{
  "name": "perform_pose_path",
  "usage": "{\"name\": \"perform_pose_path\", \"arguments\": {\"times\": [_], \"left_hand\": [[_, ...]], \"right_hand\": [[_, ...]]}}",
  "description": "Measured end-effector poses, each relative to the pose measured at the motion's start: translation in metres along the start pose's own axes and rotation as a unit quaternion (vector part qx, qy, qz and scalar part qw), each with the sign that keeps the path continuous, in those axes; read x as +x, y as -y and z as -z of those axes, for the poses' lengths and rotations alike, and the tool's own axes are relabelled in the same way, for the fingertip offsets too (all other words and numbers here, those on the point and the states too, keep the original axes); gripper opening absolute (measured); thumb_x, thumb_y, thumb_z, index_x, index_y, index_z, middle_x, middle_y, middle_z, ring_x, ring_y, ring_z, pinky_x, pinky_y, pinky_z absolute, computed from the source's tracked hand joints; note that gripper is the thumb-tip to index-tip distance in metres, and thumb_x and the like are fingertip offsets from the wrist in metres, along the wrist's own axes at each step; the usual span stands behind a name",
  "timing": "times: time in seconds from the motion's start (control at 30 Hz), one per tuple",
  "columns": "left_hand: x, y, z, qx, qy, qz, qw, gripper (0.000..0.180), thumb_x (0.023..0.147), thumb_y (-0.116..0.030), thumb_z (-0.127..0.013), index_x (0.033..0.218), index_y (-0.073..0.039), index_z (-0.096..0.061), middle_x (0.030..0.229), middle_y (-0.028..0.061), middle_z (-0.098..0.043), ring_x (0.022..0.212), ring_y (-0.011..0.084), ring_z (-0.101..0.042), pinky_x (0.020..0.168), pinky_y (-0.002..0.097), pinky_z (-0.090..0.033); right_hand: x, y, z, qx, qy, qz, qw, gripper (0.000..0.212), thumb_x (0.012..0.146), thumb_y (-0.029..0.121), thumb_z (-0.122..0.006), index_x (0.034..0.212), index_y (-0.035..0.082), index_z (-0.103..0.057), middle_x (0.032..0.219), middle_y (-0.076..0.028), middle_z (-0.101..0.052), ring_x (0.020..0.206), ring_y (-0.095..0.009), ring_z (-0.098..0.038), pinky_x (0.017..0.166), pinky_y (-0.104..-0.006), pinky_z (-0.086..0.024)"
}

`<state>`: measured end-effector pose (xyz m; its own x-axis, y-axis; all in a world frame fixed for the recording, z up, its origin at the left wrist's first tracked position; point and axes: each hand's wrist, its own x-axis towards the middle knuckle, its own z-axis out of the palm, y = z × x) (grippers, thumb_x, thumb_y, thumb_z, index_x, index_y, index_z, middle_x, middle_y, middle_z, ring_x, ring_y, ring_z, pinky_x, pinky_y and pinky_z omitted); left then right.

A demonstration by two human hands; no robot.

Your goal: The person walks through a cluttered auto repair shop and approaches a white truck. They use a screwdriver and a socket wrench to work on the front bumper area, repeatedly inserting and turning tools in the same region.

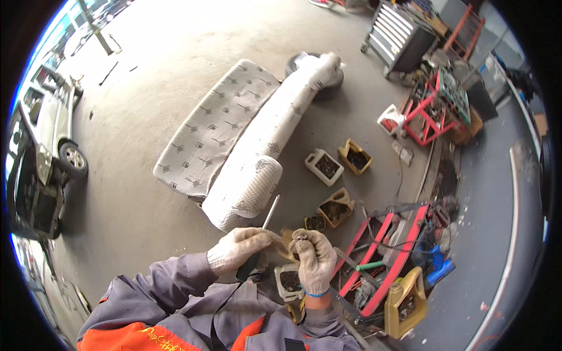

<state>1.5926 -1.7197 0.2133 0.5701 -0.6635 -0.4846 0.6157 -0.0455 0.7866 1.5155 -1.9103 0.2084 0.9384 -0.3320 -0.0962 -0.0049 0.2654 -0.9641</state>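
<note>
Both of my hands wear dirty whitish work gloves and are held in front of my body. My left hand (pixel 240 250) is closed around a screwdriver (pixel 271 212), its pale metal shaft pointing up and away and its dark handle hanging below the palm. A short gap separates it from my right hand (pixel 316 263), whose fingertips pinch a small metallic piece (pixel 302 236), too small to name. Below and beyond the right hand stand cut-open plastic jugs, among them a white one (pixel 281 277) partly hidden by it.
Ahead lies a partly rolled patterned quilted sheet (pixel 219 126). Cut jugs of small parts, white (pixel 312 165) and yellow (pixel 364 169), stand to its right. A red metal frame (pixel 404 248) and a large yellow jug (pixel 393 307) are near right. A tool cabinet (pixel 389 32) stands far right, a car (pixel 55 126) left.
</note>
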Motion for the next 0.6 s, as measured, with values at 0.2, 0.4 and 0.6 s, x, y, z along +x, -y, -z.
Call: {"name": "perform_pose_path", "arguments": {"times": [0.2,0.4,0.6], "left_hand": [[-0.102,-0.039,0.014,0.125,-0.103,-0.057,0.985,0.036,0.107,-0.029,-0.053,0.124,-0.001,-0.067,0.099,0.0051,-0.07,0.083,0.0104,-0.065,0.073,0.0278,-0.056],[-0.2,-0.038,0.099,0.147,-0.14,-0.154,0.967,0.035,0.107,-0.024,-0.054,0.129,0.002,-0.064,0.105,0.0073,-0.064,0.085,0.0123,-0.067,0.072,0.028,-0.056],[-0.298,-0.039,0.231,-0.043,-0.172,-0.169,0.97,0.04,0.107,-0.038,-0.053,0.114,-0.001,-0.066,0.081,0.0053,-0.067,0.07,0.0087,-0.063,0.061,0.0259,-0.051]], "right_hand": [[-0.018,0.024,-0.083,-0.391,0.118,0.349,0.843,0.026,0.081,0.002,-0.076,0.106,0.004,-0.071,0.088,-0.007,-0.067,0.079,-0.025,-0.066,0.074,-0.0384,-0.053],[-0.034,0.022,-0.21,-0.45,0.206,0.457,0.739,0.033,0.073,0.006,-0.08,0.105,0.007,-0.07,0.09,-0.005,-0.067,0.08,-0.027,-0.065,0.073,-0.0426,-0.051],[-0.042,0.0,-0.378,-0.306,0.371,0.414,0.773,0.031,0.072,0.003,-0.08,0.1,0.006,-0.068,0.085,-0.007,-0.066,0.078,-0.028,-0.063,0.071,-0.041,-0.05]]}}
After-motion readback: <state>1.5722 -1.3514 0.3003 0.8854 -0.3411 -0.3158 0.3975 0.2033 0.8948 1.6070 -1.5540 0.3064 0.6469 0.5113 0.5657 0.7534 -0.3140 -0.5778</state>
